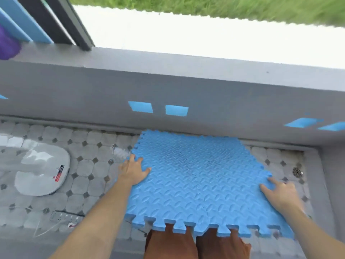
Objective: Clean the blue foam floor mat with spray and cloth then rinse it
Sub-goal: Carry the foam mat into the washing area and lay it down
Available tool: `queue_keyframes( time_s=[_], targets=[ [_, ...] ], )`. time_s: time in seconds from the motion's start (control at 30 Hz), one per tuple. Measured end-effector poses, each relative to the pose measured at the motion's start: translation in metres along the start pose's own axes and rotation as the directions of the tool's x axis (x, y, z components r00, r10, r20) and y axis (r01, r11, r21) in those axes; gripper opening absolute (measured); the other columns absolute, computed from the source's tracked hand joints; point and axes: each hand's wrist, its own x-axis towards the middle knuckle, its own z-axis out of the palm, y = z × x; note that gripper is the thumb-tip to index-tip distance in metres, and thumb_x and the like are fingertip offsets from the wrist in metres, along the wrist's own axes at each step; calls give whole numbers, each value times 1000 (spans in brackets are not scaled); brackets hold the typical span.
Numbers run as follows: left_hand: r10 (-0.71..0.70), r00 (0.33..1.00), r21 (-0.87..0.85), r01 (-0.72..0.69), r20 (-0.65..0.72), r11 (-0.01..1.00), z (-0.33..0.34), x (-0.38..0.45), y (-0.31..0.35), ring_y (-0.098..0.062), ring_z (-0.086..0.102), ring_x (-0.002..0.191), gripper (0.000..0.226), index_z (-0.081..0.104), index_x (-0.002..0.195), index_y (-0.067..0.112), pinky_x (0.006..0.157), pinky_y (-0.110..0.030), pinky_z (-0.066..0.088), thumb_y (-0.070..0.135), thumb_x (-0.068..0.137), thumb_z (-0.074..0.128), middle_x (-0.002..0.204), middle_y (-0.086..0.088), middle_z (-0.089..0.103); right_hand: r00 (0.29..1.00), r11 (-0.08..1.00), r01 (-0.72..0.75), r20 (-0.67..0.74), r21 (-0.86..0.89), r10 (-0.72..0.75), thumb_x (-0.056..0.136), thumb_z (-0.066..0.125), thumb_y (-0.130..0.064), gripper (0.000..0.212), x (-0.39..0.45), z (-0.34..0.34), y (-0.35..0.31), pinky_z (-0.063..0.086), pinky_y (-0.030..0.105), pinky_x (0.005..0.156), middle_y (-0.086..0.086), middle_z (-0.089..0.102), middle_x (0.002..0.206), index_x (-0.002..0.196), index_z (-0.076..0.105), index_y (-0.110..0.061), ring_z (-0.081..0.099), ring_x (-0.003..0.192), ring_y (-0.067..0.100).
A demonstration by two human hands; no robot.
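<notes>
- Currently holding the blue foam mat [201,182] by 2 opposite edges, 1 hand per side, so it stays flat and doesn't flop.
- My left hand [133,171]: fingers spread wide, palm down on the left edge, thumb lying on top; looks more like pressing than pinching, and I can't tell whether any fingers wrap under.
- My right hand [280,193]: fingers spread over the right edge near a puzzle tab, same flat hold.
- Mat position: far edge near the base of the grey low wall [168,86], near edge with its toothed tabs over my legs; can't tell if the middle rests on the tiled floor [89,165] or hangs above it.
- Dark smudges show near the mat centre, so my guess is cleaning hasn't started.
- No spray bottle or cloth in view; both hands are busy, so 1 must let go to fetch them.
- Around: a white flat object [41,171] on the tiles to the left, well apart; a power strip [65,217] closer to me, a concern once rinsing begins.
- Floor drain [297,172] sits right of the mat, handy for runoff.
</notes>
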Motion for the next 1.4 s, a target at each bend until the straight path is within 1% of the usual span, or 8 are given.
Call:
queue_keyframes(
  time_s=[0.23,0.37,0.5,0.73,0.9,1.1,1.23,1.4],
  targets=[
    [347,934,206,-356,80,911,-19,21,164,-29,35,134,74,33,145,26,106,-50,30,70,86,37,152,1,25,953,938,-289,-37,193,301,84,50,-59,60,-12,-6,157,43,44,104,15,49,138,137,53,-32,40,131,29],
    [492,864,340,-498,110,798,-16,17,258,-28,36,133,71,34,144,27,104,-48,32,70,87,37,152,3,26,884,857,-456,12,240,467,75,37,-72,73,-29,18,244,43,44,104,13,54,136,135,54,-35,42,128,30],
    [582,795,441,-590,170,677,-5,6,340,-28,35,134,72,32,145,28,104,-48,30,70,87,35,153,4,23,820,773,-550,29,318,571,64,21,-79,91,-48,55,315,45,45,101,10,65,116,134,55,-32,47,118,31],
    [662,697,555,-677,274,483,25,-6,468,-28,35,133,69,33,144,30,102,-45,32,70,87,33,153,4,23,691,572,-662,99,484,716,86,48,-56,57,-76,44,354,45,43,99,13,51,128,137,53,-31,51,121,32],
    [688,647,581,-713,329,392,56,-6,538,-27,35,133,70,31,145,30,103,-44,33,70,87,34,151,2,25,622,445,-711,192,544,759,88,52,-51,56,-66,62,384,43,43,99,15,47,123,139,52,-28,53,116,36],
    [681,605,622,-733,413,274,88,18,620,-24,37,130,72,30,145,30,103,-43,32,70,86,36,148,3,27,535,291,-776,340,559,773,87,52,-48,54,-35,107,403,45,42,98,18,54,121,137,55,-28,51,119,33],
    [677,563,629,-754,474,187,125,60,687,-25,38,130,76,24,149,29,104,-43,33,70,86,37,147,2,27,489,216,-796,389,566,781,88,51,-45,51,9,131,415,45,41,97,16,53,123,137,54,-30,53,118,33],
    [722,527,638,-754,447,156,191,126,757,-27,41,128,76,24,149,29,100,-45,36,67,86,43,145,1,31,464,165,-790,398,591,792,85,45,-51,60,93,184,431,47,44,98,18,57,117,140,52,-29,49,122,34]
  ],
)
